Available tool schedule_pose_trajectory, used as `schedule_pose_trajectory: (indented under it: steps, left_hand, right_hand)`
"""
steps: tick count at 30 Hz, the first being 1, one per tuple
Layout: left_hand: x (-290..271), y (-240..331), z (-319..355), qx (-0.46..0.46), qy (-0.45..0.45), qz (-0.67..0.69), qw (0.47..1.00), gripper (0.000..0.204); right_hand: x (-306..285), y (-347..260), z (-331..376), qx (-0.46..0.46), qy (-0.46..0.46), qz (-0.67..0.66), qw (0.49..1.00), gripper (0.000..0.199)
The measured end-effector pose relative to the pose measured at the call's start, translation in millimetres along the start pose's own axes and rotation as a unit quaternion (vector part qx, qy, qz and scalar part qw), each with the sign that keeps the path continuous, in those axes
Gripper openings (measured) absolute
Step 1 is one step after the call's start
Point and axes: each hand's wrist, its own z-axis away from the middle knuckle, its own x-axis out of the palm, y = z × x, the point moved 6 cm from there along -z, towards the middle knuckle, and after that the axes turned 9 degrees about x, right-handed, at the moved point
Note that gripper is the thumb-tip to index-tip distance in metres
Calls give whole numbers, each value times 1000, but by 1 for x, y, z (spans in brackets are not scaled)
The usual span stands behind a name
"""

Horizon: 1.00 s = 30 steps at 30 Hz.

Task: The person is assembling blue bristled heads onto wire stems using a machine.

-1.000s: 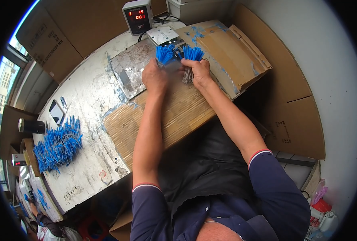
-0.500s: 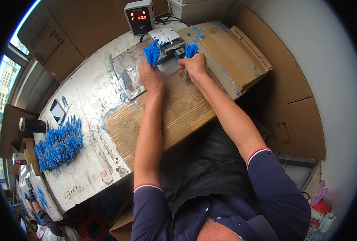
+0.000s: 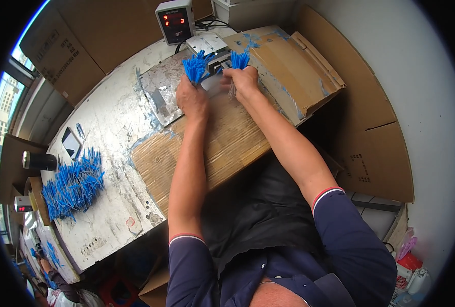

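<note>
My left hand [image 3: 192, 98] is closed round a bundle of thin blue-tipped wires [image 3: 196, 66], tips pointing up and away from me. Closed too, my right hand [image 3: 244, 83] grips a smaller bundle of blue-tipped wires [image 3: 240, 60], whose pale strands hang below the fingers. Between and just beyond both hands sits a small metal machine [image 3: 218, 62]. Its light metal housing [image 3: 207, 43] lies behind it. The fingertips of my right hand are near the machine's front; whether they touch it is hard to make out.
A counter box with red digits [image 3: 175, 21] stands behind the machine. Cardboard [image 3: 222, 138] covers the near bench, and a carton [image 3: 294, 69] sits at right. Leftward are a heap of blue-tipped wires [image 3: 74, 184], a phone [image 3: 71, 143] and a dark cylinder [image 3: 39, 160]. Another person's arm [image 3: 58, 279] shows lower left.
My right hand has shifted slightly left, closer to the machine, with its bundle. The left hand has hardly moved. The red digits on the counter box have changed.
</note>
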Motion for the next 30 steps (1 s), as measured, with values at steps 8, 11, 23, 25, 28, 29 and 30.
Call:
schedule_pose_trajectory:
  steps: [8, 11, 23, 25, 28, 29, 30]
  left_hand:
    - [6, 4, 2, 18, -74, 9, 997, 17]
    - [6, 3, 1, 18, -75, 10, 997, 17]
    - [8, 8, 2, 25, -95, -2, 995, 16]
    - [6, 17, 1, 124, -60, -28, 990, 14]
    - [8, 15, 3, 104, -72, -44, 991, 13]
    - [7, 15, 2, 103, -72, -44, 991, 13]
    - [6, 11, 2, 61, -70, -39, 995, 13]
  right_hand:
    - [-15, 7, 7, -7, -66, -72, 995, 12]
    - [-20, 4, 8, -35, -55, -90, 994, 17]
    - [-29, 2, 16, -17, -78, -93, 992, 12]
    - [-24, 1, 16, -28, -107, -65, 992, 13]
    - [-21, 1, 19, -20, -120, -37, 992, 14]
    - [-22, 0, 19, -20, -121, -37, 992, 14]
    - [-25, 1, 19, -6, -117, -21, 993, 14]
